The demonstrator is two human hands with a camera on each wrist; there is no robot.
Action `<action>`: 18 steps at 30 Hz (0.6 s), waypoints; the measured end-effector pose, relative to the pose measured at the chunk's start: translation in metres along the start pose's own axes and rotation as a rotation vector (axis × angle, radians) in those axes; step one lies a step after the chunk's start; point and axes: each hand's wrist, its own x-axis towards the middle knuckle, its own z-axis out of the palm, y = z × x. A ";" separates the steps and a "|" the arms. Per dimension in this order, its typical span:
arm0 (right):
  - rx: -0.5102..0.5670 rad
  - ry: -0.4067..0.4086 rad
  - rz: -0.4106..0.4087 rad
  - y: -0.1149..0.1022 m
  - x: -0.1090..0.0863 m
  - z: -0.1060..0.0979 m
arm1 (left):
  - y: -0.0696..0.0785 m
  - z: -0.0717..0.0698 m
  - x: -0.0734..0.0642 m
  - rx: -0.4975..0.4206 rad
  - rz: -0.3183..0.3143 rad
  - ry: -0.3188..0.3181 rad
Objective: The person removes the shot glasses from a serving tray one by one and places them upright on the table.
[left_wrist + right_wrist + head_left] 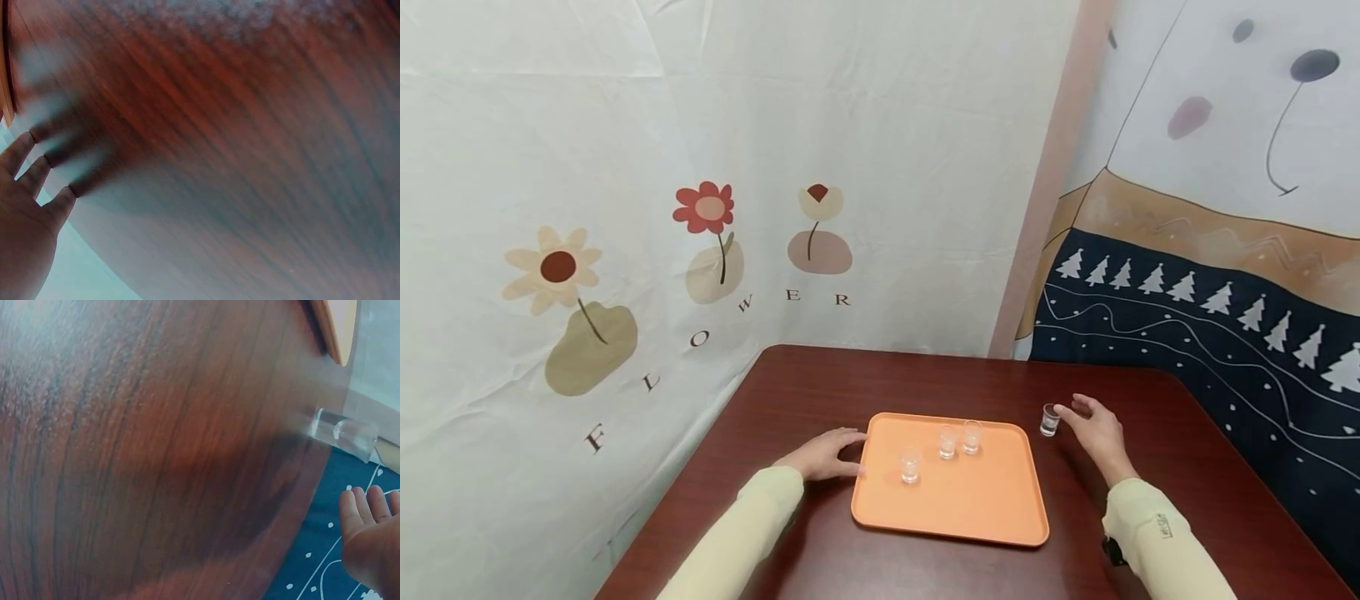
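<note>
An orange tray (970,508) lies on the dark red-brown table, with three small clear glasses standing on it: a front-left glass (910,467), a middle glass (947,443) and a back-right glass (972,437). At the tray's left edge is my left hand (823,455), its fingers extended and thumb spread apart. Another clear glass (1049,420) stands upright on the table, right of the tray. Close beside it is my right hand (1099,435), thumb towards the rim; whether they touch I cannot tell. In the right wrist view, the fingers (378,506) look straight and apart from the glass.
Around the tray the wooden table (865,375) extends to rounded back corners. Behind it hangs a white curtain (910,150) printed with flowers and letters. On the right is a cloth (1150,333) with a bear, trees and wavy lines.
</note>
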 end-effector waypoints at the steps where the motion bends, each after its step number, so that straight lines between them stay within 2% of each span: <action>1: 0.002 0.000 0.000 -0.001 0.000 0.000 | 0.000 0.000 0.000 0.000 0.001 0.000; 10: 0.014 0.013 -0.022 -0.014 -0.003 0.001 | -0.001 0.001 0.001 -0.001 -0.010 0.000; 18: 0.005 0.016 -0.054 -0.021 -0.014 0.015 | -0.003 0.000 0.002 -0.009 -0.011 -0.002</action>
